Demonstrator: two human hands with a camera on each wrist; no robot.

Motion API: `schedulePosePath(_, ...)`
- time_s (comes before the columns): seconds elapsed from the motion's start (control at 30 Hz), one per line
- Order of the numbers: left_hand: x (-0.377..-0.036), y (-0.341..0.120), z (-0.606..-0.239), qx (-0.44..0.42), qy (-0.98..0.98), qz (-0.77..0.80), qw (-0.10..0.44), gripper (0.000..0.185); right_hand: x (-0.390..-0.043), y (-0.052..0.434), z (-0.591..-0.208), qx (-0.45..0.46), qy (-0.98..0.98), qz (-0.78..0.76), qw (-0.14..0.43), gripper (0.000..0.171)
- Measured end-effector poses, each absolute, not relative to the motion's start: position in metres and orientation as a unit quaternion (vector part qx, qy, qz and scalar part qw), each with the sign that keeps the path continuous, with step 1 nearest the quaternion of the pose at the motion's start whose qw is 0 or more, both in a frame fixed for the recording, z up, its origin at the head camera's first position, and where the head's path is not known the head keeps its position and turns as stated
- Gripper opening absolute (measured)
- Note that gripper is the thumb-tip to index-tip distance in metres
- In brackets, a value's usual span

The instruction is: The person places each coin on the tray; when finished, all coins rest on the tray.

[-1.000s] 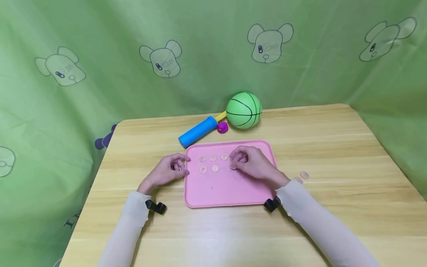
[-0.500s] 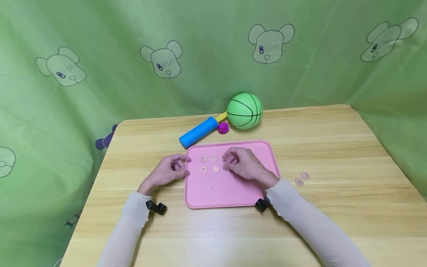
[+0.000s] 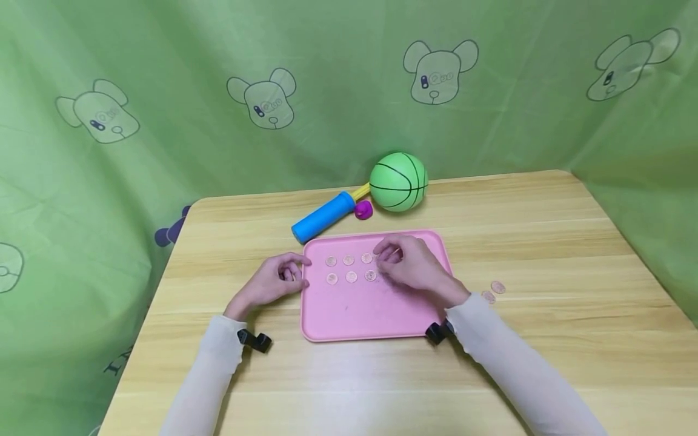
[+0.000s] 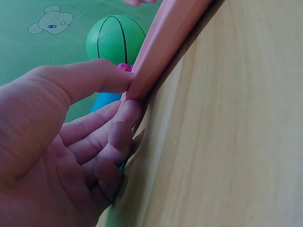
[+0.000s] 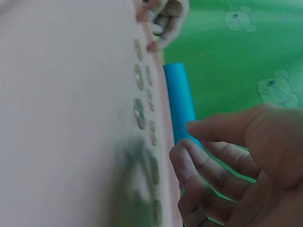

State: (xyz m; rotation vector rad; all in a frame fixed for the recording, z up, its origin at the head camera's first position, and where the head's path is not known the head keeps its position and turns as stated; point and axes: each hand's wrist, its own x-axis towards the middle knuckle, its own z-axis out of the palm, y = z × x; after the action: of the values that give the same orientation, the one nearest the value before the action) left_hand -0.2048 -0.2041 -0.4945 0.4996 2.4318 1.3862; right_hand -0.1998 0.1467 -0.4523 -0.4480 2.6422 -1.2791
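Observation:
A pink tray lies on the table, with several small coins set out in two rows on it. At the tray's left edge, my left hand touches the rim with thumb and fingertips apart. My right hand hovers over the tray just right of the last coin of the nearer row. Nothing shows between its loosely bent fingers. In the right wrist view, the farther row holds more coins, which my right hand hides in the head view.
Two more coins lie on the table right of the tray. Behind the tray are a blue pump with a yellow end, a small purple toy and a green ball. A green curtain hangs behind the table.
My right hand slid a coin left into line with the nearer row, let it go, and drew back slightly to the right. My left hand stayed at the tray's edge.

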Motion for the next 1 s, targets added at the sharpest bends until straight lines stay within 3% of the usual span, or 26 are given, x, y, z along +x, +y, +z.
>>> schedulePosePath(0.6, -0.202, -0.205, -0.493, 0.169, 0.846, 0.483, 0.147, 0.044, -0.178, 0.219, -0.43, -0.066, 0.892, -0.443, 0.061, 0.034)
schedulePosePath(1.0, -0.204, -0.204, -0.495, 0.175, 0.846, 0.481, 0.148, 0.044, -0.169, 0.28, -0.437, -0.046, 0.918, -0.393, 0.035, 0.028)
